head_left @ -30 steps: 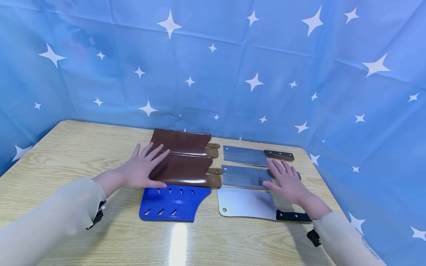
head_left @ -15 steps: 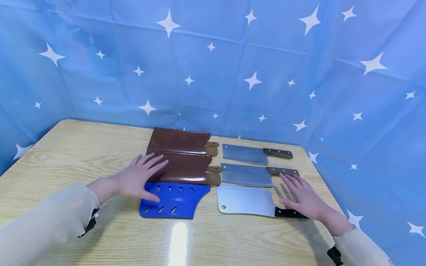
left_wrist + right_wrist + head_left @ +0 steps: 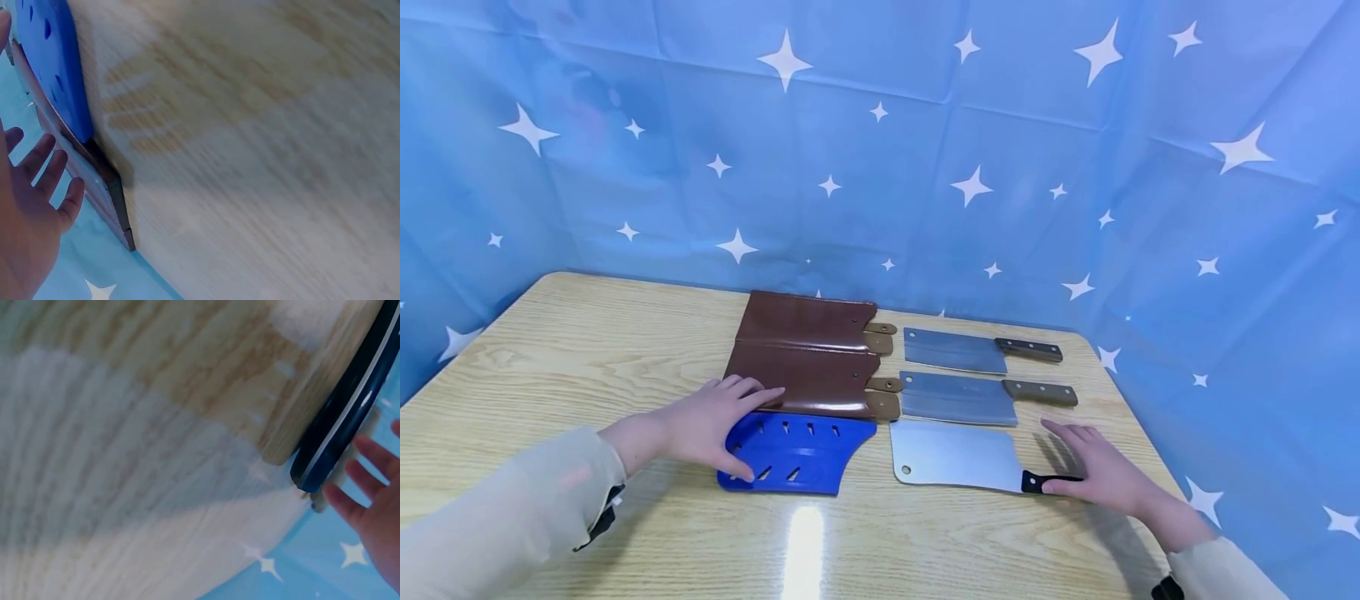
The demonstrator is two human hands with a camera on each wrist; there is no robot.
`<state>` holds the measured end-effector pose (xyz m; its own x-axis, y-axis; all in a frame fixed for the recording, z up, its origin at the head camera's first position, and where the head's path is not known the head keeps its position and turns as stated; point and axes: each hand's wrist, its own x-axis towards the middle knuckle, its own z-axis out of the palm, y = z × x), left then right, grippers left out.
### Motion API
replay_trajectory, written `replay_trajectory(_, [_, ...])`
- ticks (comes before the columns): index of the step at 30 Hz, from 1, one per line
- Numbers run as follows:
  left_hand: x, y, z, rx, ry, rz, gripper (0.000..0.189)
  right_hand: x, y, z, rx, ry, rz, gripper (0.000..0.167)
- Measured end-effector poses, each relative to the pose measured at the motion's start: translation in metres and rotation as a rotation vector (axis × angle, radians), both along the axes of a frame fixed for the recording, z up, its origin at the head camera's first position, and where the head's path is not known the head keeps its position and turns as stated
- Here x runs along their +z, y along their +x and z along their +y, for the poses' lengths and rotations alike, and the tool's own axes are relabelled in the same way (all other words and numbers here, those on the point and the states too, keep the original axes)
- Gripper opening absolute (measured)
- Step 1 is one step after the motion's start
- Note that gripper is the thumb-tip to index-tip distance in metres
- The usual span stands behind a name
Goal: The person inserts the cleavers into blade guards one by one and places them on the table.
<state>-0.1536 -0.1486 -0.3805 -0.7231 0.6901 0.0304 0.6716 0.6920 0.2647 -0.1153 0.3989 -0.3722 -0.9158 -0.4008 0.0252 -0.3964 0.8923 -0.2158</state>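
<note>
My left hand [image 3: 703, 427] hovers at the left end of a blue slotted knife guard [image 3: 808, 450], fingers spread and thumb over its near corner. In the left wrist view the fingers [image 3: 53, 169] stand apart from the blue guard [image 3: 56, 62]. My right hand [image 3: 1105, 473] is at the black handle of the nearest cleaver [image 3: 955, 454], its thumb overlapping the handle in the head view. In the right wrist view its relaxed fingers [image 3: 369, 481] are beside the black handle [image 3: 340, 425], not curled round it. This cleaver has a bright steel blade with a hole.
Two brown leather knife sheaths [image 3: 808, 321] with tan straps lie behind the blue guard. Two more cleavers, one with a dark handle [image 3: 1030, 350] and one with a brown handle [image 3: 1041, 392], lie behind the nearest one. A blue starry cloth [image 3: 880, 150] surrounds the wood-grain table [image 3: 880, 542].
My right hand has moved toward me and right, from over the middle cleaver to the nearest cleaver's handle. My left hand has come down and nearer, from the brown sheaths to the blue guard.
</note>
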Motion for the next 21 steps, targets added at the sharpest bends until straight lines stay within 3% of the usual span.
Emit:
replay_trajectory(10, [-0.005, 0.005, -0.004, -0.022, 0.007, 0.013, 0.101, -0.008, 0.003, 0.005, 0.029, 0.006, -0.01, 0.095])
replay_trajectory(14, [-0.009, 0.008, -0.004, -0.042, 0.007, 0.032, 0.101, -0.006, 0.004, 0.004, 0.037, 0.01, -0.036, 0.091])
replay_trajectory(17, [-0.012, 0.009, -0.003, -0.057, 0.002, 0.057, 0.103, -0.004, 0.003, 0.004, 0.06, 0.012, -0.048, 0.075])
replay_trajectory(21, [-0.012, 0.012, 0.0, -0.05, -0.011, 0.049, 0.107, -0.004, 0.001, 0.007, 0.149, -0.057, -0.042, 0.035])
